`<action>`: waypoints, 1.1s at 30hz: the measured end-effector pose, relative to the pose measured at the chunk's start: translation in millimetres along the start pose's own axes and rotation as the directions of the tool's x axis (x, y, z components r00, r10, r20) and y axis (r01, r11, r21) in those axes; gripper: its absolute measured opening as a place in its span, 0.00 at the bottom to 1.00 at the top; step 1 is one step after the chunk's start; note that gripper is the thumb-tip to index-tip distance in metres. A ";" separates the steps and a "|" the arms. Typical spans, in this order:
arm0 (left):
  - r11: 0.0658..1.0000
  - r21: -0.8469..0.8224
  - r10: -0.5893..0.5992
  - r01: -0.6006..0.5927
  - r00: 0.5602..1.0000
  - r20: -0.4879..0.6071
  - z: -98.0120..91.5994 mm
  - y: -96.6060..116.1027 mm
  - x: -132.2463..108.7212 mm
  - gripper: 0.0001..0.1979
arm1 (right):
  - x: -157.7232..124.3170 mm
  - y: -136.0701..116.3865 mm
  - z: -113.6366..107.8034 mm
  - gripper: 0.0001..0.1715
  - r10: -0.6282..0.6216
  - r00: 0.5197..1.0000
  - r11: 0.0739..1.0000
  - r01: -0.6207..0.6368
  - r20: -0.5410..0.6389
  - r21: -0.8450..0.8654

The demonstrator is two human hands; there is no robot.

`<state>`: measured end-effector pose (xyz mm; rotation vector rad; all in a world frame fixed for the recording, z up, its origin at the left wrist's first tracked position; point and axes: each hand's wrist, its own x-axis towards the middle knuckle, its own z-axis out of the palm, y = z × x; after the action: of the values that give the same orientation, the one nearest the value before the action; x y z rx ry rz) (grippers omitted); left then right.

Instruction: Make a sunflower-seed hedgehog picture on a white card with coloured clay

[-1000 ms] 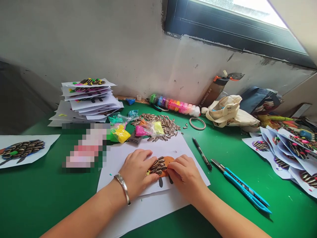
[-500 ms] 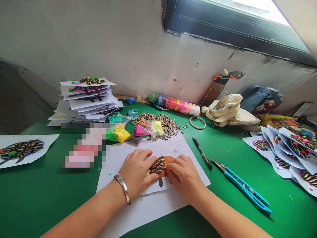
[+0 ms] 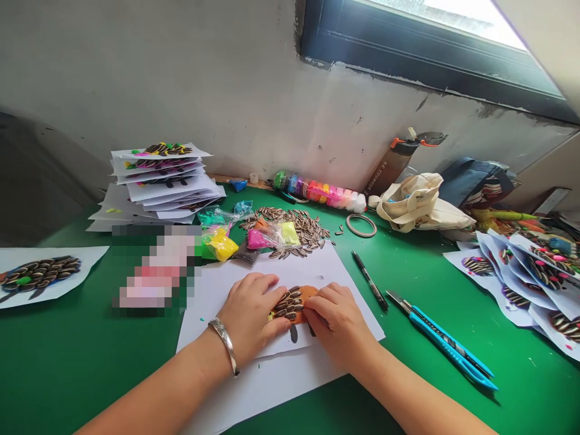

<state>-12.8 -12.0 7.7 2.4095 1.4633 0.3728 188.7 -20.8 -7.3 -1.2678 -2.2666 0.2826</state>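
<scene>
Sitting nearer the arranged seeds point(image 3: 290, 304) than before, right hand point(image 3: 338, 321) pinches, contents unclear; left hand point(image 3: 251, 313) spread.

One head-worn camera does all the looking, peering forward and down from above the forearms point(image 3: 174, 382)! Left hand point(image 3: 252, 309) and right hand point(image 3: 339, 321) sit close in, just below the centre; out past them the view runs over the green surface point(image 3: 104, 368) to the wall point(image 3: 181, 78), and there's the window point(image 3: 435, 42), slanting across the upper right.
</scene>
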 end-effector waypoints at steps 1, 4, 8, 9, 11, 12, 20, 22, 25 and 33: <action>1.000 0.000 0.000 0.000 1.000 -0.001 -0.2 0.0 0.0 0.20 | 0.0 0.5 0.1 0.10 -0.002 1.000 1.000 0.002 -0.006 0.003; 1.000 -0.002 0.002 -0.002 1.000 -0.001 -0.4 -0.2 0.2 0.21 | 0.3 3.7 -0.7 0.10 0.004 1.000 1.000 -0.003 -0.026 0.018; 1.000 -0.004 0.013 -0.013 1.000 -0.012 0.1 -1.1 0.2 0.20 | 2.7 10.4 -3.6 0.09 0.062 0.998 0.996 -0.061 -0.026 0.064; 1.000 -0.003 0.015 -0.015 1.000 -0.017 0.4 -1.3 0.2 0.20 | 3.4 11.9 -4.4 0.10 0.087 0.996 0.993 -0.086 -0.014 0.078; 1.000 -0.004 0.016 -0.016 1.000 -0.022 0.7 -1.5 0.2 0.20 | 4.5 13.8 -5.5 0.10 0.139 0.990 0.984 -0.140 0.015 0.110; 1.000 -0.005 0.016 -0.016 1.000 -0.022 0.7 -1.5 0.1 0.20 | 4.7 14.2 -5.9 0.09 0.164 0.986 0.978 -0.167 0.028 0.125; 1.000 -0.013 0.024 -0.024 1.000 -0.018 0.1 -1.2 0.4 0.20 | 4.7 17.7 -6.6 0.08 0.260 0.965 0.929 -0.257 0.025 0.267; 1.000 -0.012 0.023 -0.024 0.999 -0.022 0.3 -1.5 0.9 0.20 | 5.3 20.4 -6.9 0.07 0.290 0.957 0.904 -0.280 0.018 0.323; 0.999 -0.017 0.029 -0.029 0.999 -0.032 0.8 -2.6 1.1 0.20 | 6.1 22.5 -7.2 0.07 0.321 0.947 0.876 -0.302 0.012 0.376; 0.997 -0.051 0.047 -0.050 0.998 -0.048 -1.3 -5.9 0.1 0.19 | 17.2 31.8 -10.6 0.09 0.391 0.920 0.865 -0.367 -0.002 0.341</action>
<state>-18.1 -9.2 6.7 2.4142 1.3989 0.4756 210.3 10.1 -5.8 -1.4977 -1.7929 0.7215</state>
